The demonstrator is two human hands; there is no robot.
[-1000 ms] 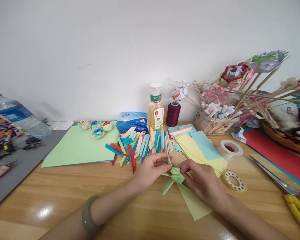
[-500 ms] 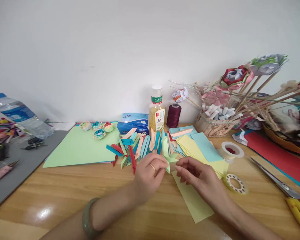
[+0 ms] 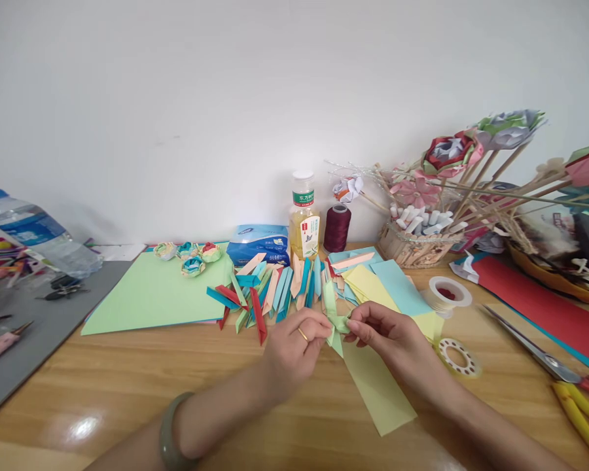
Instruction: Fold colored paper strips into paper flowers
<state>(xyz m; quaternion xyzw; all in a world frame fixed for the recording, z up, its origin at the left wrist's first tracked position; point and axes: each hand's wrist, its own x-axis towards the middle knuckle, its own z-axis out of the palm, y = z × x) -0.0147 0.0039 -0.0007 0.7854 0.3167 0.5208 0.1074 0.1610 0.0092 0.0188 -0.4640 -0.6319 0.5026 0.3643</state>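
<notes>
A small light-green folded paper piece [image 3: 334, 320] with several arms is pinched between both hands above the table. My left hand [image 3: 297, 343] is closed on its left side, with a ring on one finger. On its right side, my right hand [image 3: 385, 333] grips an arm between thumb and fingertips. Below them a pale yellow paper strip [image 3: 380, 392] lies flat on the wood. Just behind the hands is a pile of folded paper strips [image 3: 269, 288] in red, blue, green and peach. The fingers cover part of the green piece.
Green paper sheets [image 3: 152, 294] carry several small paper flowers [image 3: 194, 265] at left. Behind the pile stand a tissue pack [image 3: 258, 245], a bottle [image 3: 304, 216] and a thread spool [image 3: 338, 227]. Tape rolls [image 3: 456, 358], scissors [image 3: 535, 350] and a flower basket [image 3: 417, 245] are at right.
My right hand has moved slightly left and now pinches the right arm of the green paper piece. The view has shifted a little, so the surroundings appear displaced.
</notes>
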